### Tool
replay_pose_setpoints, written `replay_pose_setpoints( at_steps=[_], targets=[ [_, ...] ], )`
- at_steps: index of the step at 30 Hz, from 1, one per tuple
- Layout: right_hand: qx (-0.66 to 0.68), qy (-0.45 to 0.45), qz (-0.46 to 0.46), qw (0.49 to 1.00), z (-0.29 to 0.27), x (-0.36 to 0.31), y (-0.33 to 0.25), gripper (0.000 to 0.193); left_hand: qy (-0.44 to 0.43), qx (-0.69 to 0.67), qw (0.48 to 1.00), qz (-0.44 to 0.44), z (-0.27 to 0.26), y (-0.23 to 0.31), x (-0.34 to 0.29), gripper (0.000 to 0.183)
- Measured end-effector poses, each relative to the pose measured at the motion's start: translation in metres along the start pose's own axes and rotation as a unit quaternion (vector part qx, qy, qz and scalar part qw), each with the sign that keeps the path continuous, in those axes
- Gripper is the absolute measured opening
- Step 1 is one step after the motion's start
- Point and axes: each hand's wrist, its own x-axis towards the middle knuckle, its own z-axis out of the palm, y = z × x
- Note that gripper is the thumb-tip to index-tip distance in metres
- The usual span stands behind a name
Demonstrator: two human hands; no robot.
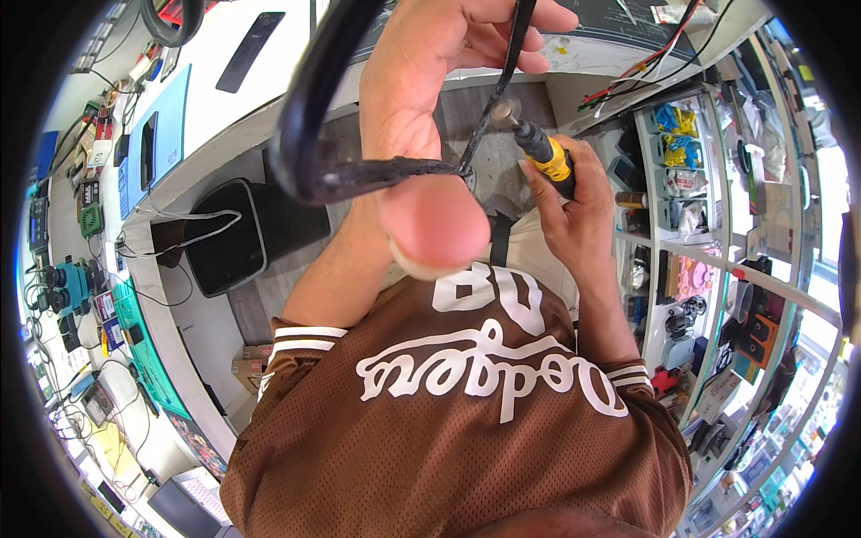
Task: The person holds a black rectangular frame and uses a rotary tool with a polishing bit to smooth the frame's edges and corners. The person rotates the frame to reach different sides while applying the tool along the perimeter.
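Observation:
Raised close to the camera, my left hand (404, 99) has its thumb against a glossy black, bent frame-like piece (386, 177), with its fingers behind a thin black strip of it. Its thick part curves up blurred in front of my wrist and meets the thin strip at a corner by the thumb. I cannot make out its exact kind. To the right and lower, my right hand (578, 193) is closed around a yellow and black rotary tool (547, 154). A small round disc (507, 109) is on the tool's tip, pointing toward the black piece, apparently apart from it.
A white workbench along the left carries a black phone (250, 52), a blue mat (170, 130) with another dark phone, cables and small tools. Beneath it stands a black bin (233, 238). Shelves (708, 251) packed with goods line the right. Red and black wires (641, 67) hang at upper right.

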Motion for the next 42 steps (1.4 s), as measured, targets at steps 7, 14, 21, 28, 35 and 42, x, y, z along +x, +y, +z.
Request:
replay_pose_setpoints(
  at_steps=[7, 14, 21, 28, 35, 42],
  targets=[
    [-0.019, -0.004, -0.013, 1.0, -0.004, 0.0, -0.002, 0.034, 0.023, -0.06, 0.997, 0.04, 0.002, -0.009, -0.003, 0.047],
    [0.006, -0.013, -0.036, 0.999, -0.006, -0.001, -0.006, 0.033, 0.038, -0.051, 0.997, -0.042, 0.005, 0.01, -0.007, 0.059],
    [0.014, -0.06, -0.036, 0.997, -0.009, -0.007, -0.014, 0.034, 0.042, -0.069, 0.991, -0.108, 0.002, 0.023, -0.008, 0.08],
    [0.019, -0.046, -0.028, 0.998, -0.008, -0.007, -0.013, 0.034, 0.048, -0.078, 0.992, -0.091, 0.002, 0.02, -0.008, 0.089],
    [0.043, -0.06, -0.028, 0.997, -0.005, -0.012, -0.011, 0.031, 0.073, -0.133, 0.987, -0.059, -0.002, 0.02, -0.008, 0.1],
    [0.266, -0.031, 0.133, 0.954, 0.002, -0.024, -0.016, 0.033, 0.012, -0.607, 0.79, -0.086, -0.019, -0.028, -0.005, 0.1]
  ],
)
